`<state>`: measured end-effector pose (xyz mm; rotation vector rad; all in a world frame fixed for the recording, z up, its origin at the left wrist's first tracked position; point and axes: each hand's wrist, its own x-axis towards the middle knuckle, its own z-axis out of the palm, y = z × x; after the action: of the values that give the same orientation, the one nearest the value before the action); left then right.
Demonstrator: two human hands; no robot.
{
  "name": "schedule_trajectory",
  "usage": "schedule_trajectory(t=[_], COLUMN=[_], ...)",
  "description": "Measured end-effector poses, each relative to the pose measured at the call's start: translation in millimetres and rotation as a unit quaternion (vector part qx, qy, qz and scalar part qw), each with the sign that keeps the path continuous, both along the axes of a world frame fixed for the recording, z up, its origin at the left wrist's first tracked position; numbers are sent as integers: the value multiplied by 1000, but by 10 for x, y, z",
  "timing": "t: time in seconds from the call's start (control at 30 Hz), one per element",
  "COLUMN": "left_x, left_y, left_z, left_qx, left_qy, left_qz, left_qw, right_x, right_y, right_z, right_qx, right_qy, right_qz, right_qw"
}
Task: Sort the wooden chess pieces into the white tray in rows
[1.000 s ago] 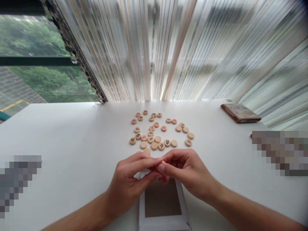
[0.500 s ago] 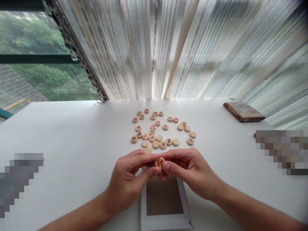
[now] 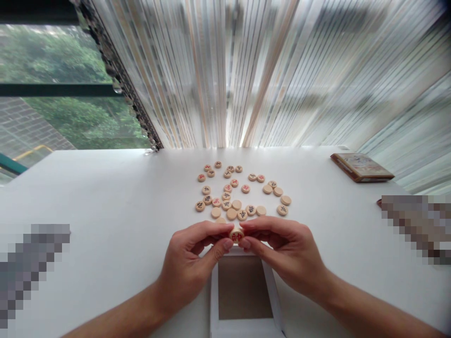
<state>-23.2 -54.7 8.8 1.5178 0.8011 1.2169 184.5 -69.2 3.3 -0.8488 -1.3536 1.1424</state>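
My left hand [image 3: 192, 258] and my right hand [image 3: 282, 251] meet at the middle of the view, fingertips pinched together on one round wooden chess piece [image 3: 236, 234] with a red character facing me. Both hands hover just above the far edge of a shallow white box [image 3: 214, 300] with a brown inside. Beyond the fingers, several more wooden chess pieces [image 3: 232, 197] lie scattered flat on the white table [image 3: 116, 202], some with red marks, some with black, some blank side up.
A flat brown box [image 3: 361, 166] lies at the table's far right. Striped curtains [image 3: 264, 70] hang behind the table, with a window [image 3: 52, 94] at the left. Blurred patches sit at the left and right edges.
The piece between my fingers has turned so its red character shows. My hands have shifted slightly to the right and away from me.
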Motion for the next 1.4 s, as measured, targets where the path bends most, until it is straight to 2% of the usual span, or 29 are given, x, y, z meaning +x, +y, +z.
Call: schedule_trajectory(t=[0.17, 0.37, 0.57, 0.77, 0.93, 1.17, 1.27, 1.4], left_x=[6, -13, -34, -26, -18, -1, 0, -2], left_y=[1, 4, 12, 20, 7, -20, -15, -15], left_z=[-1, -18, -20, 9, -35, -6, -12, -17], left_qx=[-17, -7, 2, 22, -26, -24, 13, 103], left_qy=[-12, 1, 15, 39, -8, 7, 51, 105], left_qz=[0, -13, -32, -16, -43, -75, -52, -34], left_qw=[1000, 1000, 999, 999, 999, 997, 997, 988], right_x=[16, 33, 17, 14, 10, -35, -60, -63], right_y=[21, 22, 31, 20, 15, 6, -6, -32], right_z=[-24, -20, 46, 126, 124, 128, 132, 122], right_qx=[91, 97, 39, -8, -97, -209, -219, -240], right_qy=[-67, -90, -72, -102, -59, 9, 23, 1], right_qz=[-6, -1, 13, 18, 70, 110, 111, 110], right_qw=[994, 991, 997, 995, 991, 972, 969, 965])
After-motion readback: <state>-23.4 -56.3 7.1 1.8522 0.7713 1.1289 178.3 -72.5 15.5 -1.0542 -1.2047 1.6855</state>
